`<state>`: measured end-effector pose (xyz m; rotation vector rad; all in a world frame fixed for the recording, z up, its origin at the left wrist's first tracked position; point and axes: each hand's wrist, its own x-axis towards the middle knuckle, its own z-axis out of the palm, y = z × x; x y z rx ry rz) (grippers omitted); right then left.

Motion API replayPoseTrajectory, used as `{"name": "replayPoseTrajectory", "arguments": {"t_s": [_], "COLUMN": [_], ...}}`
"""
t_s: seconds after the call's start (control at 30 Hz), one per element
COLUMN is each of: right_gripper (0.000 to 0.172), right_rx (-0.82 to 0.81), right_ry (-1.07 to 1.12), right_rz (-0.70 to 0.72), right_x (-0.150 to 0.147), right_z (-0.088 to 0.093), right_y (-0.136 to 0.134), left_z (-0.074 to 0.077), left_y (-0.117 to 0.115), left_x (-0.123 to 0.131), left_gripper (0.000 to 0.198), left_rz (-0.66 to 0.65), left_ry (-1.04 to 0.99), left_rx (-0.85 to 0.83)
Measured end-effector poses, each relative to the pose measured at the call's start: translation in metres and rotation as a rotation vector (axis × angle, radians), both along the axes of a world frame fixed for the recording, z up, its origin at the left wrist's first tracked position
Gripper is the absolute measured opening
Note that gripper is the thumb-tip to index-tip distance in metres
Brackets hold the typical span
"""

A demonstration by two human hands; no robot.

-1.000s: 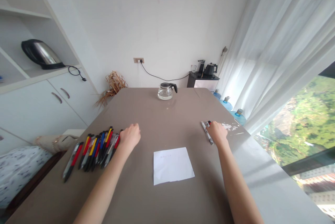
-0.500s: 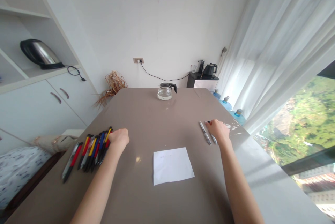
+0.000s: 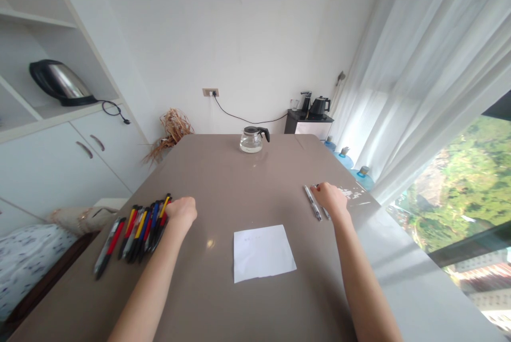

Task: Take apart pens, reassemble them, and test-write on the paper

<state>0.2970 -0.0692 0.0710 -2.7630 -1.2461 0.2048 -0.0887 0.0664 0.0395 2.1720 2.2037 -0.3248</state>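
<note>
A row of several pens (image 3: 136,227) with red, yellow, blue and black barrels lies on the left of the brown table (image 3: 247,187). My left hand (image 3: 181,211) rests at the right end of that row, fingers curled under and touching the nearest pens; what it holds is hidden. My right hand (image 3: 333,201) is curled on the right side of the table over a silver pen (image 3: 326,213) that sticks out beneath it. A second silver pen (image 3: 312,203) lies just left of that hand. A white sheet of paper (image 3: 263,252) lies between my arms.
A glass coffee pot (image 3: 252,139) stands at the table's far end. White cupboards and a shelf with a kettle (image 3: 59,82) are on the left. A side stand with kettles (image 3: 309,118), water bottles (image 3: 351,163) and a curtained window are on the right.
My left hand has moved left onto the right end of the pen row. My right hand shifted slightly right, leaving one silver pen lying apart on its left.
</note>
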Motion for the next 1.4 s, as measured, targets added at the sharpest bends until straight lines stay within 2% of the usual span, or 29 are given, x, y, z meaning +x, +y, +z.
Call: {"name": "replayPoseTrajectory", "arguments": {"t_s": [0.47,0.73,0.87,0.93,1.03,1.2,1.3,1.4], "right_gripper": [0.045,0.044,0.046,0.047,0.051,0.054,0.049,0.044], "right_rx": [-0.003,-0.002,0.026,0.038,0.05,0.147,0.18,0.237], "right_ry": [0.003,-0.002,-0.007,0.07,0.349,0.793,0.949,1.011], "right_rz": [0.012,0.055,0.09,0.136,0.276,0.518,0.628,0.678], "right_x": [-0.001,-0.003,-0.01,-0.018,-0.035,-0.076,-0.097,-0.105], "right_z": [0.001,0.001,0.002,0.003,0.004,0.0,-0.001,0.003], "right_y": [-0.001,-0.001,0.0,0.001,0.006,0.013,0.012,0.009], "left_z": [0.0,0.006,0.018,0.026,0.037,0.048,0.049,0.049], "left_y": [-0.003,-0.012,-0.025,-0.035,-0.054,-0.091,-0.104,-0.108], "left_x": [0.002,0.01,0.026,0.038,0.059,0.089,0.099,0.102], "left_gripper": [0.038,0.034,0.027,0.023,0.017,0.013,0.012,0.014], "left_rz": [0.018,-0.05,-0.188,-0.295,-0.491,-0.731,-0.841,-0.882], "left_ry": [-0.034,-0.065,-0.081,-0.119,-0.252,-0.452,-0.531,-0.567], "left_rx": [0.026,0.062,0.158,0.206,0.262,0.297,0.316,0.327]}}
